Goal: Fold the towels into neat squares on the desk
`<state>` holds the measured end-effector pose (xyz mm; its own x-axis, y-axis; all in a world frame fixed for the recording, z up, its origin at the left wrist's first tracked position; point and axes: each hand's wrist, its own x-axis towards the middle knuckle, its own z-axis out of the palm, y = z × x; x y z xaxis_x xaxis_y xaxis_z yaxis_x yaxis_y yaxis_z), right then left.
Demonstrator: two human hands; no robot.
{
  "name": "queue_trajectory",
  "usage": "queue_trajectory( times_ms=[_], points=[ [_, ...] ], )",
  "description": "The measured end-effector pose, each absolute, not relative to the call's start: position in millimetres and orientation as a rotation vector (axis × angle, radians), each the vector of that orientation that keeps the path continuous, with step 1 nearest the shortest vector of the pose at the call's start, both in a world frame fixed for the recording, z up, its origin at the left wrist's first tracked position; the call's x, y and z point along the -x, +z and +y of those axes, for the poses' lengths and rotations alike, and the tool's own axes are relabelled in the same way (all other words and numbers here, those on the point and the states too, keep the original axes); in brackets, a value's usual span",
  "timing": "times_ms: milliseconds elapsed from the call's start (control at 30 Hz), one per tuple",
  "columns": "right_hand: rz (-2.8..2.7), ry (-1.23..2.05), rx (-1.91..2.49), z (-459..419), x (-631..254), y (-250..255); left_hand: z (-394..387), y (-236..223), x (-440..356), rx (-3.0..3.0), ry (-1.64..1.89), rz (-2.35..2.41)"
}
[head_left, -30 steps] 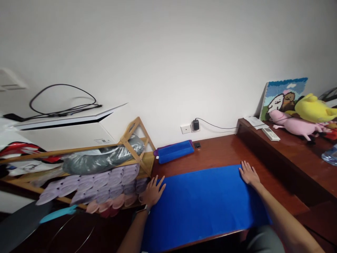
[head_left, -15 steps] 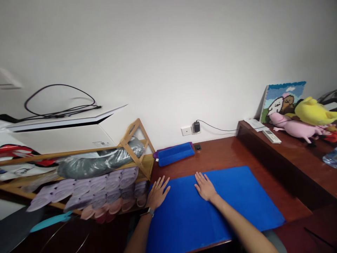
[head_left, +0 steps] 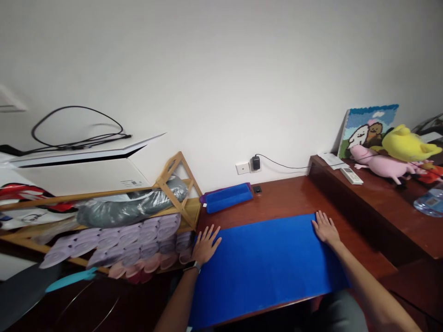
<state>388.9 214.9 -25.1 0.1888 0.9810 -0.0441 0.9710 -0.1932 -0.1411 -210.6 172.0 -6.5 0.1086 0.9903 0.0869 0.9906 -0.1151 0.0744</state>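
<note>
A blue cloth (head_left: 266, 258) lies spread flat over the reddish-brown desk (head_left: 284, 198), its front edge reaching the desk's front edge. My left hand (head_left: 206, 246) rests palm down on the cloth's far left corner, fingers spread. At the far right corner, my right hand (head_left: 326, 228) lies flat on the cloth with its fingers stretched out. Neither hand grips anything. Behind the cloth, near the wall, a folded blue cloth (head_left: 229, 198) lies on top of a purple cloth (head_left: 203, 199).
To the left stands a wooden rack (head_left: 182, 198) with several lilac slippers (head_left: 128, 235) and a white box (head_left: 86, 177). A charger (head_left: 256, 162) is plugged in at the wall. The raised right shelf holds a remote (head_left: 352, 175), plush toys (head_left: 408, 144) and a plastic bottle (head_left: 431, 203).
My right hand has slid right across the cloth, from its middle to the far right corner. The left hand stays at the left corner. The cloth looks smoother, and the view has shifted slightly.
</note>
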Motion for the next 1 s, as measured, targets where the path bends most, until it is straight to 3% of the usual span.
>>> queue_trajectory(
  times_ms=[100, 233, 367, 467, 633, 767, 867, 1000],
  points=[
    [-1.987, 0.052, 2.073, 187.9, -313.4, -10.8, 158.4, 3.7, 175.6, 2.364, -0.342, -1.956],
    [-2.252, 0.198, 1.603, 130.8, -188.4, -10.4, 123.9, 4.3, 94.8, 2.589, -0.46, -1.64],
    [-2.356, 0.325, 1.493, 97.1, -126.0, -19.1, 99.6, -3.7, 59.2, 2.664, -0.397, -1.64],
    [-2.329, 0.324, 1.613, 97.4, -157.8, -25.6, 90.7, -8.5, 95.4, 2.549, -0.302, -1.872],
    [-2.132, 0.213, 2.079, 104.4, -316.6, -39.5, 71.9, -16.6, 190.5, 2.342, -0.262, -2.095],
    [-1.945, 0.201, 2.374, 100.0, -418.4, -43.6, 65.2, -15.5, 209.7, 2.337, -0.296, -2.087],
    [-1.924, 0.132, 2.361, 96.1, -417.2, -34.9, 62.9, -8.4, 192.7, 2.298, -0.376, -2.062],
    [-2.051, 0.05, 1.966, 82.5, -311.6, -19.7, 41.6, -2.0, 153.5, 2.331, -0.468, -1.931]
  ],
)
